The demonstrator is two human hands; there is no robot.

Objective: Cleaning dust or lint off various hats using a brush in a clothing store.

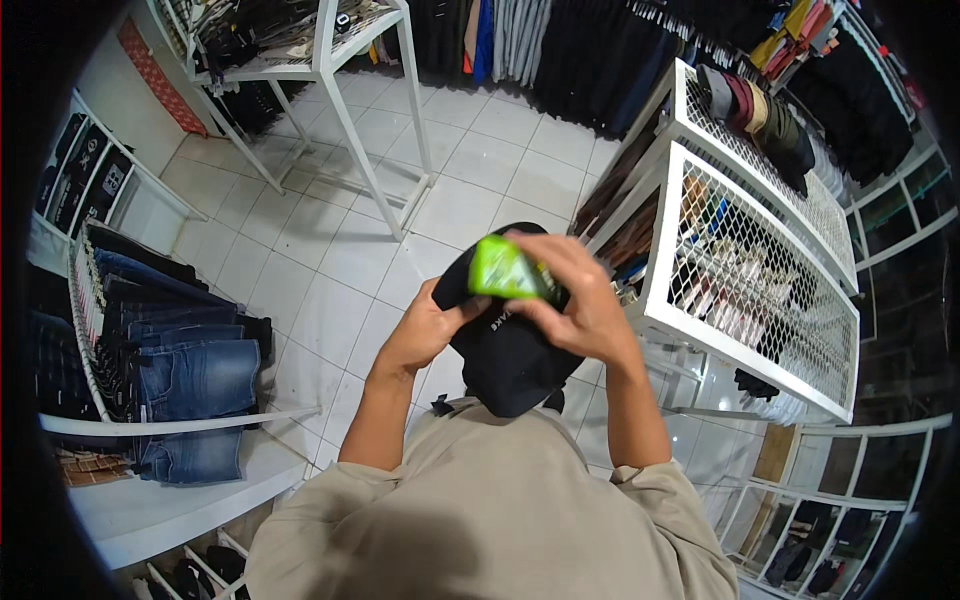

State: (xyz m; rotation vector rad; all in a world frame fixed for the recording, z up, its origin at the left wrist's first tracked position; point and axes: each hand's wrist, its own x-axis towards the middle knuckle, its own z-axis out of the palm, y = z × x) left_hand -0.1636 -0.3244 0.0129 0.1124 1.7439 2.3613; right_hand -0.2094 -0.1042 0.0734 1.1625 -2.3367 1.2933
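A black cap (pixel 508 352) with small white lettering hangs in front of my chest. My left hand (pixel 432 322) grips its left side from below. My right hand (pixel 582 300) reaches over the top of the cap and pinches a bright green card tag (pixel 508 271) that lies against the cap's upper edge. Both forearms come up from my beige shirt at the bottom of the view.
A white mesh rack (pixel 760 250) with folded clothes stands right beside my right arm. Folded jeans (pixel 190 385) fill a white shelf at left. A white table frame (pixel 330 70) stands behind, and dark clothes hang along the back wall (pixel 590 50). White tiled floor (pixel 340 250) lies between.
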